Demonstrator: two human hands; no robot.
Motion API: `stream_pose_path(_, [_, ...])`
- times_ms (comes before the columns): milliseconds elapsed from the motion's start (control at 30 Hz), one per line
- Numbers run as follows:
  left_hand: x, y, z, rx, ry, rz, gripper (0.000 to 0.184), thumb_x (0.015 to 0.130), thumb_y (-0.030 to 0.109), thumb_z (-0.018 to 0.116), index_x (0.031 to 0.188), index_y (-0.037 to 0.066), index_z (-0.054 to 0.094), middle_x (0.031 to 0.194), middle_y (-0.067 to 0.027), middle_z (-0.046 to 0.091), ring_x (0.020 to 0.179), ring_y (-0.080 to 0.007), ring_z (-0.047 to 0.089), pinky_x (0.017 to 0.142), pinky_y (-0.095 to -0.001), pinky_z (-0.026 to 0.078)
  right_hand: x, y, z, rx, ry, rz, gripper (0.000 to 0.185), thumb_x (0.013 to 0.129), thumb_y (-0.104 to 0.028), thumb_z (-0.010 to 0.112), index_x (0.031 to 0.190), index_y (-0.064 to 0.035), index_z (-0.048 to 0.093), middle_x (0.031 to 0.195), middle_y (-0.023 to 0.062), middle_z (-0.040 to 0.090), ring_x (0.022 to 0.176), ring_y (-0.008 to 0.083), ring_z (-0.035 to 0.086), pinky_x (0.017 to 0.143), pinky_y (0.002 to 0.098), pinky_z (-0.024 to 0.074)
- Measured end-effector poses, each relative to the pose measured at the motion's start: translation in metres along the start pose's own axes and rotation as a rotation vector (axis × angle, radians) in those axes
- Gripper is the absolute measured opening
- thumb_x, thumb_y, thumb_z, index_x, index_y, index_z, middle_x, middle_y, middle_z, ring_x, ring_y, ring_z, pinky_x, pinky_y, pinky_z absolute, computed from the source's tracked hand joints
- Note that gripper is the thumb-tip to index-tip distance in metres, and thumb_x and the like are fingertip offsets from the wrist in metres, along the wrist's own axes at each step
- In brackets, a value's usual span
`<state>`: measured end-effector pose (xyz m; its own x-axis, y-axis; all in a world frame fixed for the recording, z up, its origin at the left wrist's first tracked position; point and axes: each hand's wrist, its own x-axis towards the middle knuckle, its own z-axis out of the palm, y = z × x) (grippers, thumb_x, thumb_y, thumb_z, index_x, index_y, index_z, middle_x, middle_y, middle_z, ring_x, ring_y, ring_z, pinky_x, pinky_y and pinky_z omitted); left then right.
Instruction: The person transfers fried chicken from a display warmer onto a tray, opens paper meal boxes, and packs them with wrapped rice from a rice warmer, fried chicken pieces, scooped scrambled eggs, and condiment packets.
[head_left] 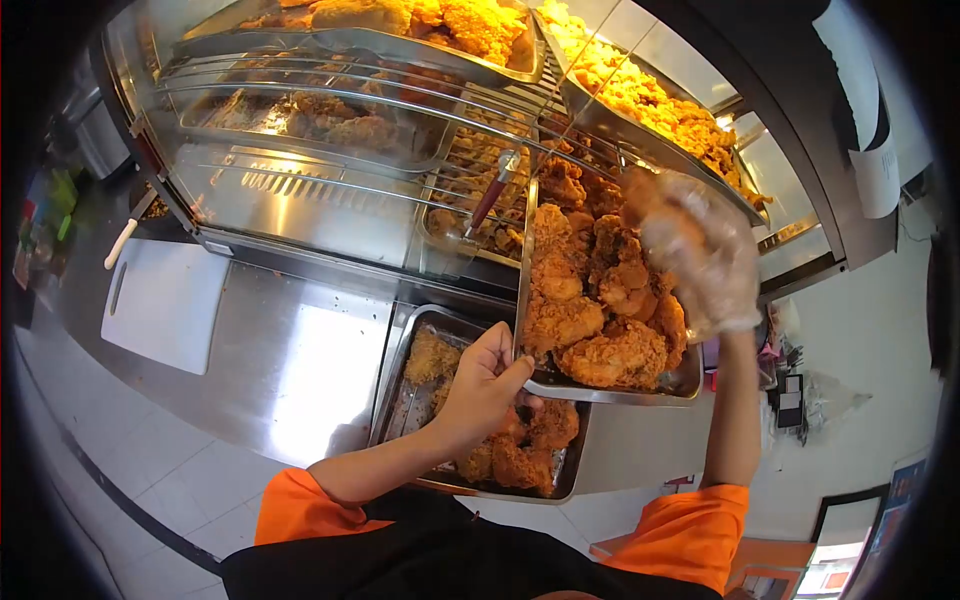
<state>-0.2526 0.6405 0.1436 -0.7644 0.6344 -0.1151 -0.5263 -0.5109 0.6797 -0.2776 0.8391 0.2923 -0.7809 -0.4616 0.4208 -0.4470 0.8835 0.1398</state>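
Note:
A metal tray [690, 390] heaped with fried chicken [612, 355] juts out from the lower shelf of a glass warming cabinet. My left hand [485, 385], bare, grips the tray's near left corner, thumb on the rim. My right hand [700, 250], in a clear plastic glove, is over the tray's right side, blurred, with its fingers curled round a brown piece of chicken [660, 205]. Below and left, a second metal tray [385, 405] with more fried pieces [525, 465] rests on the counter, partly hidden under the first tray and my left forearm.
The cabinet's shelves hold more trays of fried food [650, 100]. A red-handled glass door [490, 200] stands left of the held tray. A white cutting board [165, 305] and a white-handled utensil [121, 244] lie on the steel counter [265, 350] at left.

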Motion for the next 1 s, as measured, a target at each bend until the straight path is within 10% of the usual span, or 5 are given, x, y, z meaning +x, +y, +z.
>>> stream_pose_path(267, [0.004,0.005,0.006,0.013,0.021,0.008,0.017,0.083,0.003,0.045,0.074,0.010,0.032,0.073,-0.0013,0.048,0.057,-0.0080,0.053,0.045,-0.0190,0.047,-0.007,-0.025,0.014,0.071,-0.246,0.137,0.034,0.079,-0.033,0.050,0.106,-0.0130,0.054,0.109,0.0161,0.048,0.093,0.0319,0.051,0.074,0.0401,0.0445])
stream_pose_path(667, [0.007,0.012,0.003,-0.021,0.044,-0.012,0.019,0.083,0.004,0.046,0.073,0.010,0.030,0.069,-0.0004,0.045,0.058,-0.0062,0.050,0.048,-0.0190,0.048,-0.093,-0.089,-0.016,-0.172,0.067,0.303,0.040,0.085,-0.038,0.038,0.111,-0.0102,0.051,0.114,0.0180,0.044,0.097,0.0361,0.049,0.079,0.0436,0.0413])
stream_pose_path(1000, [0.035,-0.015,0.030,-0.092,0.068,0.061,0.016,0.084,0.002,0.043,0.076,0.011,0.033,0.083,-0.0030,0.049,0.077,-0.0121,0.054,0.063,-0.0270,0.051,-0.137,-0.004,0.059,-0.678,0.388,0.541,0.038,0.087,-0.031,0.035,0.115,-0.0061,0.044,0.117,0.0180,0.039,0.100,0.0373,0.043,0.087,0.0449,0.0363])
